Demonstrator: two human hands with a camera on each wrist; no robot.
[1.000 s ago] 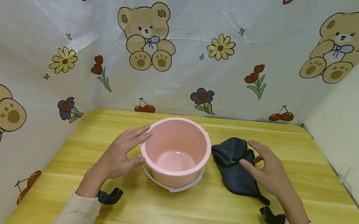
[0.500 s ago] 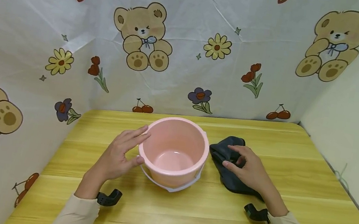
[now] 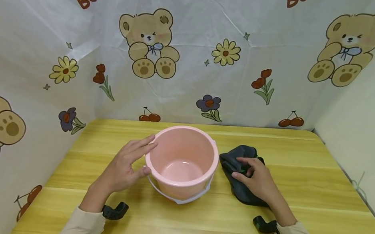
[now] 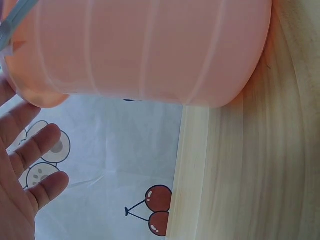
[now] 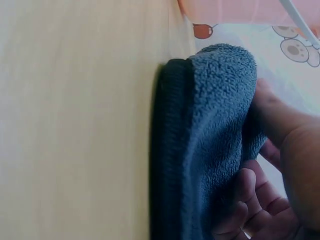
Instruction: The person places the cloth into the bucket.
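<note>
A pink bucket stands upright on the table, its white handle hanging down the near side. My left hand rests at the left of its rim, fingers spread and fairly straight; the left wrist view has these fingertips beside the bucket's rim end. To the right lies a dark grey fuzzy cloth, folded and crumpled. Over its upper part is my right hand, thumb and index finger apart. In the right wrist view, the thumb is against the cloth's fold and the other fingers are partly hidden.
The yellow wood-grain table extends to a bear-patterned sheet at the back and left. A pale wall borders the right side. Each wrist wears a black camera mount.
My right hand has moved left over the cloth, nearer the bucket, and has then stayed about there. The left hand and the bucket have kept their places.
</note>
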